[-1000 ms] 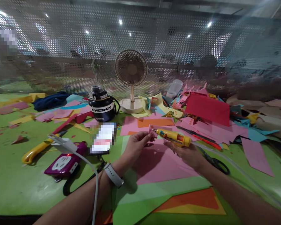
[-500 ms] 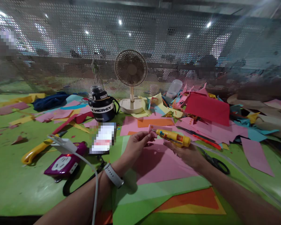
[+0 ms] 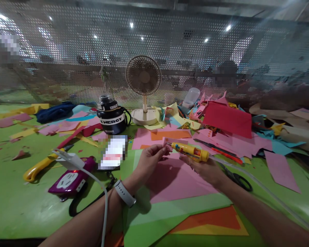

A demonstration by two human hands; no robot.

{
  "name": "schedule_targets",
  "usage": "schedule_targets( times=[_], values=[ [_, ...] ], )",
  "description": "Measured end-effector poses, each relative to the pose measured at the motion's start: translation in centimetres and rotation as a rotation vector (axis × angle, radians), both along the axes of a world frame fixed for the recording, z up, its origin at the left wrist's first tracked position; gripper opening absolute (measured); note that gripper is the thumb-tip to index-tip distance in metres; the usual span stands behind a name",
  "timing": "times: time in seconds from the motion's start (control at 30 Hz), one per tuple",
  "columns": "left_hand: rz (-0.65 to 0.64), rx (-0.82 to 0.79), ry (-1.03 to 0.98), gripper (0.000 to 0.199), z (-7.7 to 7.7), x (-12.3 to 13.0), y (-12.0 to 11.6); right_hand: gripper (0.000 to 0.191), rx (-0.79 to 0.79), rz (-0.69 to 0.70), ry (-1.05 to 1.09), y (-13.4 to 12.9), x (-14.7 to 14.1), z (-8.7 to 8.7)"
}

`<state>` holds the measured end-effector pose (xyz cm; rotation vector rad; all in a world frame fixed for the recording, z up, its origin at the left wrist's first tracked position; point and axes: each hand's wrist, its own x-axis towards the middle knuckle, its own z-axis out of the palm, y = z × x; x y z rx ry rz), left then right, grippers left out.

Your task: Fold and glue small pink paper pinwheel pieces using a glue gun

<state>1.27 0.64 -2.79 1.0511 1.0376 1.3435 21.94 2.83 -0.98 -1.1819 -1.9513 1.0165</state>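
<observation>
Pinched in my left hand is a small pink paper piece, held above a stack of sheets. My right hand is wrapped round a yellow glue gun, its metal tip pointing left at the paper, close to my left fingertips. Whether the tip touches the paper cannot be made out. Under both hands lies a large pink sheet on light green sheets. An orange strip lies just beyond.
Behind stand a small fan and a dark bottle. At left are a phone, a purple power strip and a yellow-handled cutter. Scissors and a white cable lie right; paper scraps pile behind.
</observation>
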Motion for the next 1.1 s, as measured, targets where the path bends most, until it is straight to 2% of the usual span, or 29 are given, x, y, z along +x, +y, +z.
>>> schedule_targets(
  times=[0.1,0.43,0.73,0.87,1.0,1.1],
  values=[
    [0.002,0.009,0.013,0.025,0.0,0.0,0.0,0.039,-0.057,-0.013,0.075,0.0,-0.1,0.2],
    [0.053,0.101,0.154,0.020,0.1,-0.1,0.0,0.022,0.001,-0.034,0.015,-1.1,-1.3,1.9],
    [0.053,0.143,0.185,0.018,-0.2,-0.2,0.2,0.022,-0.027,0.029,0.088,-1.4,-1.4,2.4],
    [0.055,0.149,0.181,0.016,-0.2,-0.2,0.1,0.019,-0.046,0.005,0.129,-1.6,-1.6,2.9],
    [0.052,0.150,0.180,0.016,-0.2,-0.2,0.2,0.019,-0.013,-0.013,0.116,-1.5,-1.4,2.5],
    [0.046,0.151,0.165,0.018,-0.2,-0.1,0.2,0.019,0.035,0.024,0.116,-1.3,-1.1,1.7]
  ],
)
